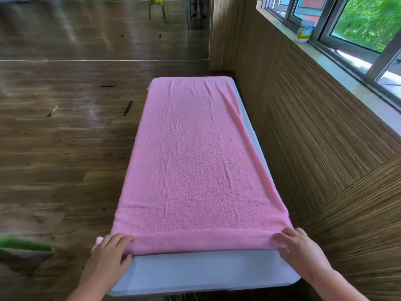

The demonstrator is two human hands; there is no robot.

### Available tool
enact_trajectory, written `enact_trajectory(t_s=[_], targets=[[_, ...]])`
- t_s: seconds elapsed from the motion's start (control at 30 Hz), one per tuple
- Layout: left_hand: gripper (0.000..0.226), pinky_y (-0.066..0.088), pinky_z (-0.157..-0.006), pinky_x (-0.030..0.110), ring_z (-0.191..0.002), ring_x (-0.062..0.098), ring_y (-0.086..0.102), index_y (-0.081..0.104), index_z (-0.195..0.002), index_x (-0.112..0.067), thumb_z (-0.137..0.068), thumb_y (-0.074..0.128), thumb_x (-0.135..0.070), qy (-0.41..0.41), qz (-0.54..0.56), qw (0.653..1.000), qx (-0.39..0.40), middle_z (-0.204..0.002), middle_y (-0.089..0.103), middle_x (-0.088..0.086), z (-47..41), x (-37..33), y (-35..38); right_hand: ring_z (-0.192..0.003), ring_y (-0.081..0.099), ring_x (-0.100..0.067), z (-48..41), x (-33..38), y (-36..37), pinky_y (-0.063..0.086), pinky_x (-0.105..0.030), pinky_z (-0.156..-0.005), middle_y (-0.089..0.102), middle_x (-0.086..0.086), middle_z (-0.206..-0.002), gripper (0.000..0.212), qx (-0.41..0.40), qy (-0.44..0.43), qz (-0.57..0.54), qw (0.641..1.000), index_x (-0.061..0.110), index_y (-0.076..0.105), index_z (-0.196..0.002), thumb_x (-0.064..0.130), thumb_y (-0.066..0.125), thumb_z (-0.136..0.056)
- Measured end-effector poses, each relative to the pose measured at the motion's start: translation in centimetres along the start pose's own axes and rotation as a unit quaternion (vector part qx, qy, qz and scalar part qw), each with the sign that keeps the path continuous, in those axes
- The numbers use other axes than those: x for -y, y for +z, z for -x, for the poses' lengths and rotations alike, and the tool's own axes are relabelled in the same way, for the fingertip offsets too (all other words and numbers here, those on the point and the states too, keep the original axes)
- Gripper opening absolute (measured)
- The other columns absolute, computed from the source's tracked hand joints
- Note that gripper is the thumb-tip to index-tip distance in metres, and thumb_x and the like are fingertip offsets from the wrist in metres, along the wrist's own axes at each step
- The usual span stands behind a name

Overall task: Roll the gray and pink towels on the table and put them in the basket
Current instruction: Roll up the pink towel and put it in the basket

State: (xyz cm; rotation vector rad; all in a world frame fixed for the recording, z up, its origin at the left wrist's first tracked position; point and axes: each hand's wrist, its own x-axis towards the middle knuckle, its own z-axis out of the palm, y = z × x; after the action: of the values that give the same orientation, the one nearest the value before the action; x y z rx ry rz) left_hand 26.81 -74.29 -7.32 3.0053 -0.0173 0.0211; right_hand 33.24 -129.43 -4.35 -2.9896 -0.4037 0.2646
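Pink towel [191,161] lies flat on the table [206,272], its near hem turned over once, with both hands on the fold.
The left hand [110,250], at 7 o'clock, pinches the left end of the fold, fingers on top, thumb below. The right hand [301,248], at 5 o'clock, grasps the right end, fingers curled over it. From the grip the towel runs toward 12 o'clock to the table's far edge. A bare strip of table shows at 6 o'clock.
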Motion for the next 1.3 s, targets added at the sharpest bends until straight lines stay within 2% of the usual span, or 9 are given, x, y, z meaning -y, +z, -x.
enact_trajectory(t_s=[0.1, 0.2, 0.33, 0.47, 0.57, 0.67, 0.8, 1.03, 1.3], targets=[[0.035, 0.045, -0.071, 0.037, -0.083, 0.015, 0.048, 0.07, -0.091, -0.032, -0.068, 0.046, -0.039, 0.017, 0.0, 1.0, 0.001, -0.09, 0.059, -0.017, -0.5, 0.4, -0.4, -0.07, 0.05, -0.01, -0.3, 0.3, 0.0, 0.044, -0.022, -0.049, 0.053, 0.017, -0.071, 0.023, -0.005, 0.011, 0.038, 0.999, 0.034, 0.069, -0.072, 0.028, 0.089, -0.061], [0.025, 0.035, -0.063, 0.029, -0.079, 0.012, 0.043, 0.068, -0.078, -0.034, -0.069, 0.045, -0.04, 0.047, -0.004, 0.999, -0.004, -0.081, 0.049, -0.017, -0.8, 0.0, -1.4, -0.079, 0.047, -0.005, -0.5, 0.2, -0.6, 0.043, -0.021, -0.056, 0.052, 0.015, -0.078, 0.005, 0.023, 0.033, 0.044, 0.998, 0.033, 0.071, -0.08, 0.037, 0.071, -0.081], [0.023, 0.029, -0.057, 0.03, -0.076, 0.015, 0.045, 0.063, -0.067, -0.03, -0.074, 0.044, -0.04, 0.055, -0.021, 0.998, -0.007, -0.078, 0.04, -0.012, -2.0, -0.1, -1.9, -0.074, 0.058, -0.006, -2.2, 0.2, -3.3, 0.044, -0.022, -0.06, 0.059, 0.01, -0.078, 0.017, 0.086, 0.082, 0.006, 0.993, 0.03, 0.058, -0.07, 0.039, 0.057, -0.085], [0.018, 0.046, -0.063, 0.035, -0.085, 0.019, 0.059, 0.066, -0.08, -0.029, -0.087, 0.051, -0.035, -0.048, 0.016, 0.997, 0.057, -0.085, 0.049, -0.01, -5.1, -0.6, -2.0, -0.064, 0.059, -0.006, -4.8, 0.5, -3.8, 0.048, -0.024, -0.055, 0.064, 0.01, -0.074, 0.013, 0.083, 0.158, -0.08, 0.981, 0.031, 0.061, -0.074, 0.027, 0.056, -0.086], [0.011, 0.051, -0.064, 0.035, -0.083, 0.023, 0.065, 0.067, -0.098, -0.026, -0.092, 0.063, -0.018, -0.09, 0.071, 0.993, -0.011, -0.097, 0.061, -0.006, -5.3, -2.4, -1.9, -0.065, 0.062, -0.009, -5.2, 1.1, -3.1, 0.05, -0.027, -0.052, 0.068, 0.005, -0.085, 0.014, 0.017, 0.204, -0.171, 0.964, 0.03, 0.061, -0.09, 0.017, 0.055, -0.091], [0.016, 0.052, -0.07, 0.034, -0.091, 0.015, 0.059, 0.063, -0.104, -0.026, -0.092, 0.058, -0.018, -0.061, 0.114, 0.99, -0.056, -0.103, 0.059, -0.012, -3.5, -5.2, -0.5, -0.081, 0.063, -0.015, -4.3, 2.1, -1.9, 0.054, -0.034, -0.064, 0.066, 0.009, -0.092, 0.025, -0.06, 0.121, -0.218, 0.967, 0.034, 0.061, -0.097, 0.013, 0.062, -0.084], [0.053, 0.056, -0.087, 0.04, -0.111, 0.017, 0.057, 0.064, -0.125, -0.027, -0.078, 0.044, -0.04, 0.016, 0.039, 0.999, -0.003, -0.124, 0.062, -0.01, -2.6, -7.2, 1.2, -0.104, 0.054, -0.013, -4.2, 3.0, 0.5, 0.057, -0.034, -0.069, 0.059, 0.017, -0.116, 0.056, -0.029, -0.084, -0.07, 0.994, 0.04, 0.059, -0.117, 0.032, 0.082, -0.066], [0.028, 0.042, -0.063, 0.036, -0.081, 0.018, 0.049, 0.069, -0.084, -0.033, -0.076, 0.042, -0.036, -0.008, -0.047, 0.999, -0.004, -0.083, 0.06, -0.016, -4.8, -7.4, -0.2, -0.068, 0.048, -0.014, -8.1, 1.8, 0.2, 0.039, -0.027, -0.05, 0.054, 0.015, -0.071, 0.005, -0.047, -0.136, 0.004, 0.99, 0.034, 0.073, -0.078, 0.032, 0.075, -0.074], [0.015, 0.051, -0.063, 0.035, -0.081, 0.016, 0.055, 0.069, -0.088, -0.033, -0.084, 0.057, -0.025, -0.013, 0.029, 0.999, -0.002, -0.085, 0.049, -0.012, -7.5, -5.7, -1.3, -0.078, 0.058, -0.012, -9.7, 3.5, -2.1, 0.046, -0.031, -0.072, 0.051, 0.01, -0.094, 0.024, 0.041, -0.03, -0.082, 0.995, 0.031, 0.072, -0.101, 0.029, 0.048, -0.099]])
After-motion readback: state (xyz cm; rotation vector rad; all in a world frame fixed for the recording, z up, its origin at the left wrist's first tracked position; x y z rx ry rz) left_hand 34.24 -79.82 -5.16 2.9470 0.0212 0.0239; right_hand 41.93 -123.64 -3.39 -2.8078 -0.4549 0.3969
